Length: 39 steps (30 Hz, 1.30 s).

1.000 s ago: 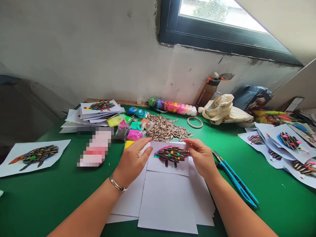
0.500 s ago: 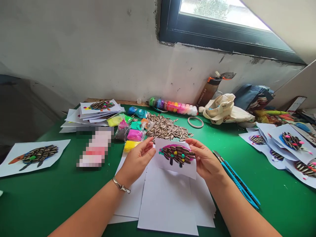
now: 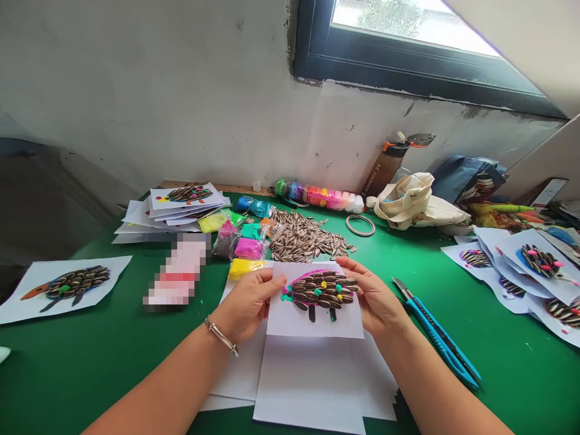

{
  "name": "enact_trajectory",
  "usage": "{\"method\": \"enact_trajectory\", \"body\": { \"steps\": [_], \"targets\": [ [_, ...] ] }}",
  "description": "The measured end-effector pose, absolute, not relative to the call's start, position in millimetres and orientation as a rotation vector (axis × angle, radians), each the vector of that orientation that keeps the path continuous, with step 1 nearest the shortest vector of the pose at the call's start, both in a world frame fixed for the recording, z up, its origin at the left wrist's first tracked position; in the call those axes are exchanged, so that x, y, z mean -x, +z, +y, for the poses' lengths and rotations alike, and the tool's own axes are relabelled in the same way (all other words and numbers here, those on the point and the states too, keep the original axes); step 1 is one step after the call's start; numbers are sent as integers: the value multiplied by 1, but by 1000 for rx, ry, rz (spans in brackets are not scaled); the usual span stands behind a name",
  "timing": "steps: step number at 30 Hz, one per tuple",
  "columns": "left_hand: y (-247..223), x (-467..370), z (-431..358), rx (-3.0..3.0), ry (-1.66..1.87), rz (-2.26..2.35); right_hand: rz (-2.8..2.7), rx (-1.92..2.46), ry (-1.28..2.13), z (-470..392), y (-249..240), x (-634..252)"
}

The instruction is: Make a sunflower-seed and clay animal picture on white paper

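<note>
A white paper card (image 3: 281,323) bears a hedgehog-like animal picture (image 3: 322,289) made of sunflower seeds over pink clay, with yellow, green and pink dots and two dark legs. My left hand (image 3: 254,302) pinches the card's left edge, thumb on the front. At the right edge, my right hand (image 3: 379,297) grips it too, its fingers partly hidden behind the paper. The card is held tilted above a stack of white paper (image 3: 310,380). Past its top edge lies a heap of sunflower seeds (image 3: 303,235). A yellow clay packet (image 3: 246,268) sits just beyond my left hand.
Right of my right arm lies a blue utility knife (image 3: 437,335). Finished seed pictures are stacked back left (image 3: 181,208) and at right (image 3: 539,260); another picture (image 3: 75,287) lies left. Clay packets (image 3: 249,248), a tape ring (image 3: 360,225), a bottle (image 3: 385,166) and a cloth bag (image 3: 417,202) stand behind.
The card has come slightly lower and turned its face more toward me. My left hand, which was apart from the card's left edge, now holds it.
</note>
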<state>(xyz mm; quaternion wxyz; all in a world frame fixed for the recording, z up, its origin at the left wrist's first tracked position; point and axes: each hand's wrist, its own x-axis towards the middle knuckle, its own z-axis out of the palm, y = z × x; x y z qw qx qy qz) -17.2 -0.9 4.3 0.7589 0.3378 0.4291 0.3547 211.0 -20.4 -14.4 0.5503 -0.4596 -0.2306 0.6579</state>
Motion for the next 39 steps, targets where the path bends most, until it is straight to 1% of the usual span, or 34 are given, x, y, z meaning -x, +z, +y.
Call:
{"method": "enact_trajectory", "body": {
  "steps": [6, 13, 26, 39],
  "targets": [
    [8, 21, 4, -654, 829, 917, -630, 1129, 1545, -17, -16, -210],
    [15, 33, 13, -632, 923, 941, -620, 994, 1832, -24, -9, -203],
    [9, 34, 15, -471, 908, 885, -782, 1021, 1750, -25, -14, -199],
    [20, 49, 19, -473, 1054, 989, -646, 1101, 1805, -30, -12, -189]
  ]
}}
